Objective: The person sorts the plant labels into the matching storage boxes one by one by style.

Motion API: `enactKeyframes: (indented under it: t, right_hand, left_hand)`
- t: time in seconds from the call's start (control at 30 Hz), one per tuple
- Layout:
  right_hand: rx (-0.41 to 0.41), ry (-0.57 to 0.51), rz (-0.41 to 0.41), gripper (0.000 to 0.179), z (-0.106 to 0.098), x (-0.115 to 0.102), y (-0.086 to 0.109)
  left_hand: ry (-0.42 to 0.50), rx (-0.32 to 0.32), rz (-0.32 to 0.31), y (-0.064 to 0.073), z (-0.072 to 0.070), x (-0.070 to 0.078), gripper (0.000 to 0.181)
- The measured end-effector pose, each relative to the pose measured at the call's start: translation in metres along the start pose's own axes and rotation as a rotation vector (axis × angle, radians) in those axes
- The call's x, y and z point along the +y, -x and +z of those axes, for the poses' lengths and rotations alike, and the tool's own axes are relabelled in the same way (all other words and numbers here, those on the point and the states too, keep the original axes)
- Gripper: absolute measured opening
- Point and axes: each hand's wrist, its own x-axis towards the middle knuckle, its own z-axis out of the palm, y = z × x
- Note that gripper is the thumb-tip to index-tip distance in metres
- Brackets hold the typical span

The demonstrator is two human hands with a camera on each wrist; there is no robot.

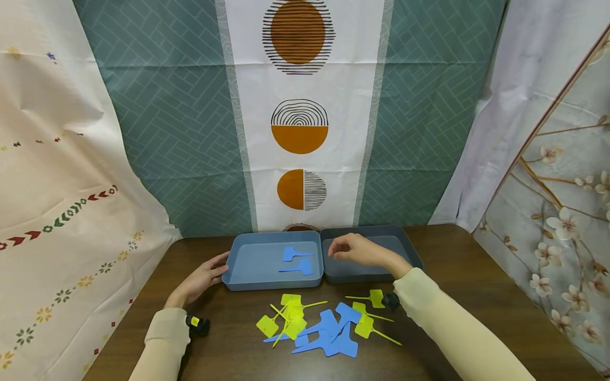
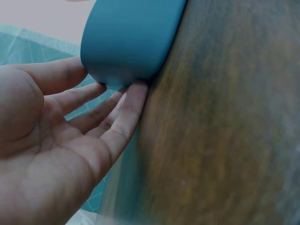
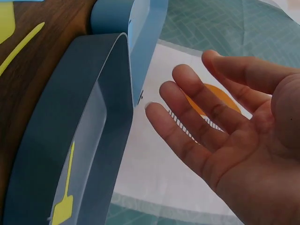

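Two shallow trays stood side by side at the far part of the desk (image 1: 229,344), edges touching. In the left tray (image 1: 254,259), the lighter blue-grey one, two blue tags (image 1: 305,266) lay flat towards its right side, one beyond the other, their stems pointing opposite ways. The right tray (image 1: 348,277) was darker, and a yellow tag (image 3: 63,210) lay in it; only the right wrist view let me see that, as the head view showed the hand over the tray and no tag

The right hand (image 1: 355,250) hung above that tray, palm empty, its fingers loosely bent and a little apart. The left hand (image 1: 202,278) had its fingers stretched out against the left tray's outer end; the left wrist view showed the fingertips touching the wall low down, near its bottom edge

Nearer on the desk lay the loose ones: a blue pile (image 1: 345,346) in the middle, overlapping, with one yellow cluster (image 1: 292,312) at its left and more yellow pieces (image 1: 376,298) at its right. All were flat and thin, each with a squarish head and a narrow stem tapering to a point
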Motion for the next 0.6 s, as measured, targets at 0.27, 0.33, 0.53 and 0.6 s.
enactKeyframes:
  t: [0.27,0.33,0.53,0.6]
  right_hand:
    - [-0.027,-0.001,-0.013,0.014,-0.006,0.007,0.028]
    - [-0.023,0.013,-0.014,0.015,-0.007,0.010,0.034]
    - [-0.016,0.033,0.008,0.019,-0.007,0.022,0.048]
    - [-0.013,0.029,0.009,0.020,-0.006,0.025,0.052]
  left_hand:
    - [0.010,0.003,-0.004,0.000,0.000,0.000,0.063]
    - [0.009,0.000,0.001,0.000,0.000,0.001,0.063]
    - [0.008,0.005,0.001,0.001,0.001,0.001,0.063]
    - [0.010,0.009,-0.003,0.001,0.001,0.001,0.063]
